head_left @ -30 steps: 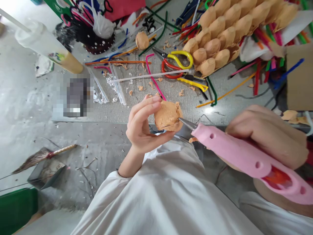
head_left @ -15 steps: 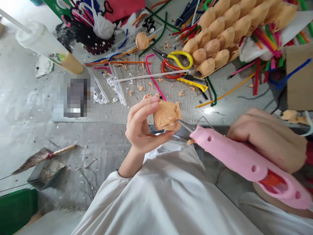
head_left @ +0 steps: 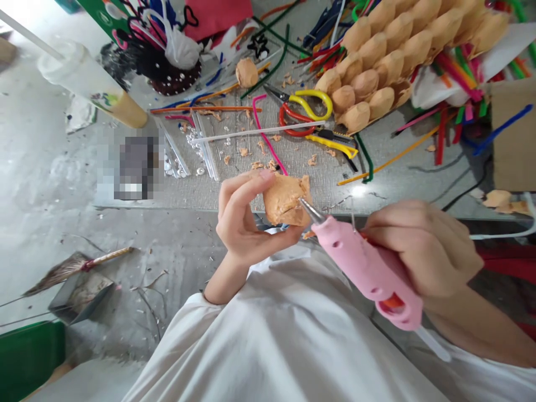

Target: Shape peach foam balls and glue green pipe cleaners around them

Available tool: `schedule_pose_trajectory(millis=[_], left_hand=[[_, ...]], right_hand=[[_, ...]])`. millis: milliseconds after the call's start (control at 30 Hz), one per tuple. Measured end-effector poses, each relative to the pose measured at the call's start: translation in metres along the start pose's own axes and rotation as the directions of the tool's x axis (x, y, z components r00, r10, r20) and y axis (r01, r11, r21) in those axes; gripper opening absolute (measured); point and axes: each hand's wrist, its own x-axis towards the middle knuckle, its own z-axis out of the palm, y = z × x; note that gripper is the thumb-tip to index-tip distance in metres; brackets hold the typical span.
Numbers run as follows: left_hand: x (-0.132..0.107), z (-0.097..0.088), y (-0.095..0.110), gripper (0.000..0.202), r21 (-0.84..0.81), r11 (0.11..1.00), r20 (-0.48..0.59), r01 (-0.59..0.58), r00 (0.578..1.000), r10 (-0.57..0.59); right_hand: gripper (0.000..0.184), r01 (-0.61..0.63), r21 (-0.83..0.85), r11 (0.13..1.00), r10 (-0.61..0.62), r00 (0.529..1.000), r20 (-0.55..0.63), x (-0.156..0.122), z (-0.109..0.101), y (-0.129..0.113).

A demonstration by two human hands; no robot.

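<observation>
My left hand [head_left: 243, 220] pinches a torn orange egg-carton cup [head_left: 285, 200] between thumb and fingers, held up in front of the table edge. My right hand [head_left: 422, 245] is wrapped round a pink glue gun [head_left: 364, 265]. The gun's metal nozzle touches the right side of the cup. A clear glue stick pokes out of the gun's rear, low right.
On the grey table [head_left: 397, 173] lie yellow and red scissors [head_left: 304, 109], a yellow utility knife [head_left: 333, 142], many pipe cleaners, glue sticks [head_left: 259, 131], orange scraps, a loose cup [head_left: 246, 72] and an orange egg carton [head_left: 385, 50]. A drink cup [head_left: 92, 84] stands left; brush and dustpan [head_left: 75, 279] on the floor.
My right hand has swung the glue gun up and leftward, tilting it steeper. Its nozzle now presses higher on the cup. My left hand has barely moved.
</observation>
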Motion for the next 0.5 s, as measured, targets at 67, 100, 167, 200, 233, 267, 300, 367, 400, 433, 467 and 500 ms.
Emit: schedule_pose_trajectory(millis=[67, 100, 167, 200, 233, 267, 300, 367, 400, 433, 467, 500], left_hand=[[0.0013, 0.0001, 0.003, 0.064, 0.002, 1.0, -0.025, 0.016, 1.0, -0.016], [0.0018, 0.0, 0.0031, 0.063, -0.005, 1.0, -0.032, 0.011, 0.999, -0.011], [0.0025, -0.001, 0.0013, 0.066, -0.017, 1.0, -0.043, -0.011, 0.999, 0.01], [0.0027, -0.0016, 0.0001, 0.069, -0.021, 1.0, -0.039, -0.022, 0.999, 0.021], [0.0027, -0.0023, -0.001, 0.071, -0.022, 0.999, -0.033, -0.032, 0.999, 0.032], [0.0026, -0.003, -0.0015, 0.071, -0.023, 0.999, -0.024, -0.033, 0.999, 0.032], [0.0024, -0.0034, -0.0016, 0.069, -0.025, 0.999, -0.016, -0.023, 1.0, 0.023], [0.0018, -0.0036, -0.0006, 0.067, -0.045, 0.999, -0.006, -0.008, 1.0, 0.008], [0.0014, -0.0035, 0.0003, 0.068, -0.058, 0.998, -0.008, -0.012, 1.0, 0.012], [0.0011, -0.0033, 0.001, 0.069, -0.066, 0.998, -0.008, -0.014, 1.0, 0.014], [0.0008, -0.0032, 0.0013, 0.07, -0.067, 0.998, -0.009, -0.02, 1.0, 0.019], [0.0006, -0.0032, 0.0012, 0.071, -0.062, 0.998, -0.006, -0.024, 1.0, 0.024]], right_hand=[[0.02, 0.055, -0.01, 0.998, -0.054, 0.997, 0.048, 0.0032, 0.0015, -0.0001], [0.021, 0.044, -0.011, 0.999, -0.044, 0.997, 0.067, 0.0039, 0.0016, -0.0001], [0.023, -0.038, 0.001, 0.999, 0.038, 0.994, 0.099, 0.0031, 0.0017, 0.0001], [0.022, -0.07, 0.025, 0.997, 0.067, 0.992, 0.111, 0.0018, 0.0019, 0.0002], [0.02, -0.104, 0.052, 0.993, 0.097, 0.989, 0.112, 0.0002, 0.0024, 0.0004], [0.018, -0.127, 0.082, 0.988, 0.12, 0.989, 0.089, -0.0016, 0.003, 0.0003], [0.017, -0.159, 0.109, 0.981, 0.152, 0.986, 0.066, -0.0032, 0.0036, 0.0], [0.023, -0.244, 0.167, 0.955, 0.237, 0.97, 0.063, -0.005, 0.0037, -0.0015], [0.027, -0.306, 0.191, 0.933, 0.292, 0.951, 0.099, -0.0049, 0.0031, -0.0026], [0.03, -0.361, 0.21, 0.909, 0.334, 0.93, 0.155, -0.004, 0.0021, -0.0038], [0.031, -0.387, 0.229, 0.893, 0.346, 0.917, 0.201, -0.0025, 0.0008, -0.0049], [0.03, -0.385, 0.244, 0.89, 0.334, 0.915, 0.225, -0.0007, -0.0004, -0.0057]])
